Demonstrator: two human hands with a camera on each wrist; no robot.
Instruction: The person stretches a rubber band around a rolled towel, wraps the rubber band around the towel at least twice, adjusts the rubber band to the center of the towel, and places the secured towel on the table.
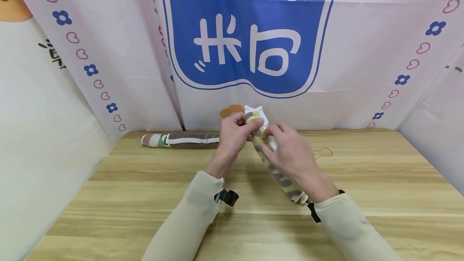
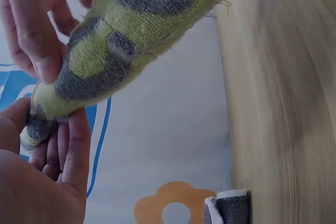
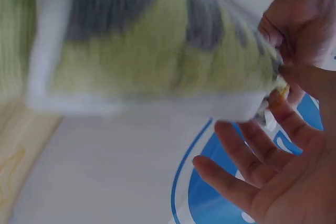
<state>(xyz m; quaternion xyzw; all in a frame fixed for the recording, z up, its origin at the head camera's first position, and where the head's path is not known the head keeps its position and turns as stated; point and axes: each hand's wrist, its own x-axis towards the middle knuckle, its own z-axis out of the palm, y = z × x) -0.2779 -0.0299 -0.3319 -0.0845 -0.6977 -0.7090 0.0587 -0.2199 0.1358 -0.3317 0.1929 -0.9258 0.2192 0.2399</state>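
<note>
In the head view, the left hand point(image 1: 235, 134) pinches the upper end of a yellow-green, gray-blotched cloth roll point(image 1: 280, 177), which slants down toward the right wrist; the right hand point(image 1: 293, 154) has thumb and forefinger on it. Behind, a brown roll point(image 1: 193, 140) lies on the surface point(image 1: 137, 212), as does a thin yellow loop point(image 1: 324, 153).

The left wrist view shows the cloth roll's narrow end between left thumb and fingers (loose threads fringe its edge).

In the right wrist view, blurred in part, right thumb and forefinger pinch near that end, other fingers spread.
</note>
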